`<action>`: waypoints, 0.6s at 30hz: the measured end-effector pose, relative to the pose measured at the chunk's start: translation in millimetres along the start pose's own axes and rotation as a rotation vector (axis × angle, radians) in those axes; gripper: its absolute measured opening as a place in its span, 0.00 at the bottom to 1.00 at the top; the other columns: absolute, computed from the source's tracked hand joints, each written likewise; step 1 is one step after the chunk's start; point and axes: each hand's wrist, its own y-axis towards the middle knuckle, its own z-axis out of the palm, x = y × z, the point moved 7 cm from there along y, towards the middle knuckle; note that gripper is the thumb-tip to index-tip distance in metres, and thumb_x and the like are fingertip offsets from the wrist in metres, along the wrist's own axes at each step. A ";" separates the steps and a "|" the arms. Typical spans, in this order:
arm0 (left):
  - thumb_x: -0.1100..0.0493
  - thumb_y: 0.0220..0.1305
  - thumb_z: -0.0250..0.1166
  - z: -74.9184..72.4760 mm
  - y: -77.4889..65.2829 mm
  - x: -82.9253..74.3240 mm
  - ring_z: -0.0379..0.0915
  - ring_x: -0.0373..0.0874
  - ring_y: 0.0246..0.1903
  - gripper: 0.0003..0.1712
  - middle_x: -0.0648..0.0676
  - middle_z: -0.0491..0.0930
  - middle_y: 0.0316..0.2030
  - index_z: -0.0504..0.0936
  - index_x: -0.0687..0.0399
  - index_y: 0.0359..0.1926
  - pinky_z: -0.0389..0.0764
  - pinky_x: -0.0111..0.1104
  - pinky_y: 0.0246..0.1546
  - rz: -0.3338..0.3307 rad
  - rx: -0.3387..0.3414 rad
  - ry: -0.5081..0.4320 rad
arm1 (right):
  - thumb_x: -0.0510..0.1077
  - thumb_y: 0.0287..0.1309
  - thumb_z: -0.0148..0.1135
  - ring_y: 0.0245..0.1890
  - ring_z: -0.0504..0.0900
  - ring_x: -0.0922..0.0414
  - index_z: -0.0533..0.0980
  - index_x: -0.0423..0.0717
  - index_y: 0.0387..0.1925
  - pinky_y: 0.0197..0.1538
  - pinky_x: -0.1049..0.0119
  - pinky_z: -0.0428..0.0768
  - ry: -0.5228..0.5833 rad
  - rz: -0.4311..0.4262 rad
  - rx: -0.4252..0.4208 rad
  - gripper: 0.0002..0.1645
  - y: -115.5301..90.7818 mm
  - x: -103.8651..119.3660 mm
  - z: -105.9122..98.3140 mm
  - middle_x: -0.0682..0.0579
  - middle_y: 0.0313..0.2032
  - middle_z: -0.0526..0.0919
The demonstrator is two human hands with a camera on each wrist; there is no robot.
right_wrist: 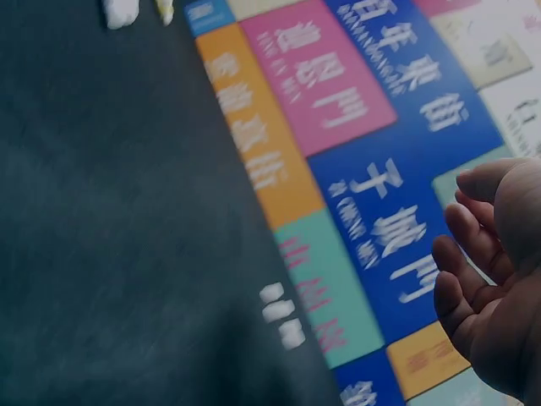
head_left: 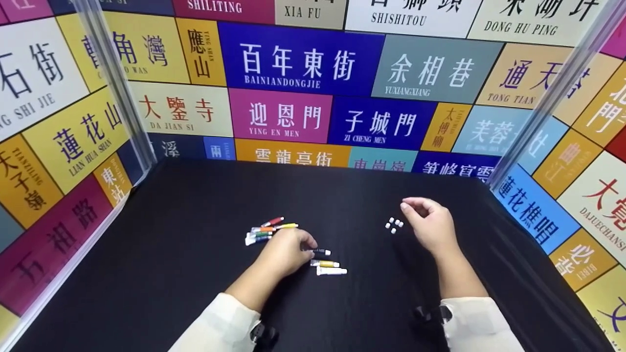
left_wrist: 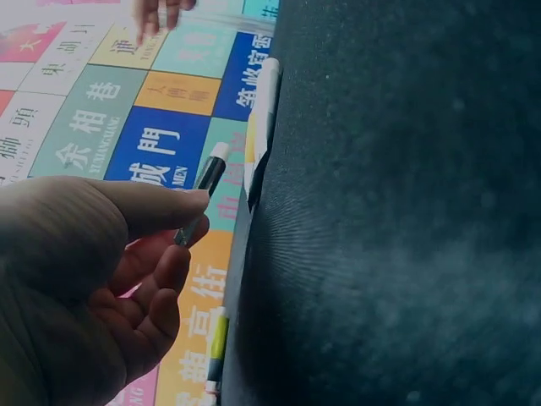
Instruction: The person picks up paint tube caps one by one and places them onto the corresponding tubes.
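My left hand [head_left: 286, 249] pinches a small black paint tube [head_left: 321, 252] between thumb and fingers. In the left wrist view the black tube's white cap points away from the hand. A yellow-orange tube [head_left: 326, 264] and a white tube [head_left: 332, 271] lie just in front of it on the black cloth. Beyond the left hand is a bunch of tubes, among them a red one [head_left: 274, 221], an orange one [head_left: 264, 229] and a yellow one [head_left: 287, 226]. My right hand [head_left: 433, 222] hovers loosely curled, holding nothing, beside several small white caps [head_left: 394, 224].
A black cloth [head_left: 362, 303] covers the table. Panels with coloured place-name signs [head_left: 301, 63] rise behind it and at both sides. Clear upright strips [head_left: 115, 83] stand at the back corners.
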 end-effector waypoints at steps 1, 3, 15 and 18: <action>0.63 0.59 0.76 0.9 0.2 0.9 0.83 0.43 0.36 0.05 0.50 0.91 0.34 0.92 0.52 0.37 0.84 0.42 0.46 -0.002 0.004 -0.002 | 0.52 0.71 0.70 0.36 0.83 0.68 0.89 0.47 0.50 0.40 0.82 0.76 -0.010 0.010 0.004 0.16 0.9 -6.3 1.7 0.46 0.43 0.93; 0.64 0.59 0.76 2.0 0.5 1.7 0.82 0.43 0.34 0.05 0.50 0.91 0.32 0.92 0.53 0.37 0.84 0.40 0.44 -0.001 0.009 -0.008 | 0.52 0.71 0.70 0.36 0.82 0.71 0.89 0.48 0.51 0.41 0.82 0.76 -0.023 0.029 0.009 0.16 1.6 -16.5 4.2 0.46 0.44 0.93; 0.63 0.58 0.77 8.4 -0.2 8.6 0.79 0.40 0.33 0.03 0.47 0.90 0.32 0.91 0.51 0.34 0.82 0.38 0.44 -0.036 0.039 -0.021 | 0.53 0.71 0.69 0.42 0.83 0.68 0.89 0.47 0.52 0.46 0.84 0.74 -0.063 0.107 0.045 0.18 1.7 -51.2 14.0 0.45 0.49 0.93; 0.63 0.58 0.77 9.3 -0.6 8.8 0.79 0.40 0.33 0.03 0.47 0.90 0.32 0.91 0.51 0.33 0.83 0.39 0.44 -0.034 0.044 -0.023 | 0.52 0.71 0.69 0.43 0.84 0.66 0.89 0.46 0.52 0.46 0.83 0.74 -0.068 0.119 0.043 0.17 1.8 -58.4 15.6 0.44 0.48 0.93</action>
